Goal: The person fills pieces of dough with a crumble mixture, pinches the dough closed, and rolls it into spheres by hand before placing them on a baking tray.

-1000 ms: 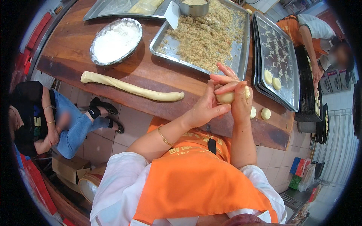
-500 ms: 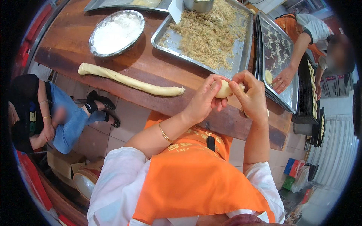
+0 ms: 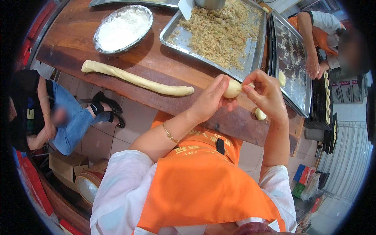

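Note:
Above the table's front edge, my left hand (image 3: pixel 214 93) wraps round a smooth, pale dough ball (image 3: pixel 232 89). My right hand (image 3: pixel 266 94) pinches a small tip of dough (image 3: pixel 249 85) at the right side of that ball, thumb and forefinger pressed together. Below my right hand a small dough piece (image 3: pixel 260 114) lies on the wood by the edge. A long rope of dough (image 3: pixel 137 80) stretches across the table to the left of my hands. Beyond them stands a metal tray of crumbly filling (image 3: pixel 219 37), light brown with greenish bits.
A bowl of white flour (image 3: pixel 124 29) sits at the far left of the wooden table (image 3: pixel 164 64). Stacked dark baking trays (image 3: pixel 291 58) occupy the right end, one dough piece on top. A co-worker (image 3: pixel 313 43) stands beyond them; a seated person (image 3: pixel 43 113) is at left.
My right hand has drawn slightly right from the dough ball, its pinch now at the tip. The small dough piece below shows more fully. The co-worker's hand has left the tray.

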`<state>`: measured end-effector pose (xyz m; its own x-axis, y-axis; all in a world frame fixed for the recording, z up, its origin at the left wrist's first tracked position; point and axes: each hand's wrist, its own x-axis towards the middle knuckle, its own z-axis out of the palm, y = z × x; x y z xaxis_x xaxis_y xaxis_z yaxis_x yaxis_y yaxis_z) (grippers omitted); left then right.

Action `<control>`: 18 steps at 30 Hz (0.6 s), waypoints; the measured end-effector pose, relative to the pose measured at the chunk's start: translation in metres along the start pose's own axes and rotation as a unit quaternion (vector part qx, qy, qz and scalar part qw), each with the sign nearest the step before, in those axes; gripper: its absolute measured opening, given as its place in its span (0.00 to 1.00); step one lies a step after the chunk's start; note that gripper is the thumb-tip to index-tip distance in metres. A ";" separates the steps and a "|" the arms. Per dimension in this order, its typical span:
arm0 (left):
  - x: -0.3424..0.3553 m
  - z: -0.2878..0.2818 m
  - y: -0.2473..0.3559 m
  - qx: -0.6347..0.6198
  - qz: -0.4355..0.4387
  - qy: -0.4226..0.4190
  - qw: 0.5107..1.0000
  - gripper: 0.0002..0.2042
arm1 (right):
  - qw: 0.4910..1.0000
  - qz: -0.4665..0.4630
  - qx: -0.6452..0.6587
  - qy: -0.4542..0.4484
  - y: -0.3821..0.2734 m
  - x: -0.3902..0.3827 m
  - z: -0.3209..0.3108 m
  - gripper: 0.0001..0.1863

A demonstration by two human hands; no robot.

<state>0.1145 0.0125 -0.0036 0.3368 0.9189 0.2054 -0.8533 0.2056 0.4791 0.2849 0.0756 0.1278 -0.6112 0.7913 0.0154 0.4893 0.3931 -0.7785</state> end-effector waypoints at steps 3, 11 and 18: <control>0.006 0.027 0.004 -0.060 -0.011 0.114 0.992 0.20 | 1.000 -0.008 -0.023 -0.007 -0.002 -0.001 -0.001 0.06; 0.000 0.022 0.004 0.086 0.035 0.085 0.992 0.16 | 0.998 -0.063 -0.029 -0.002 -0.009 -0.002 0.005 0.05; -0.006 0.026 0.013 0.023 -0.002 0.069 0.997 0.20 | 0.990 -0.082 -0.111 -0.011 -0.017 -0.005 -0.002 0.05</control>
<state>0.1112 0.0010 0.0235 0.2792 0.9564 0.0859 -0.8318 0.1962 0.5193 0.2805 0.0660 0.1424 -0.7057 0.6993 0.1139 0.5059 0.6099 -0.6099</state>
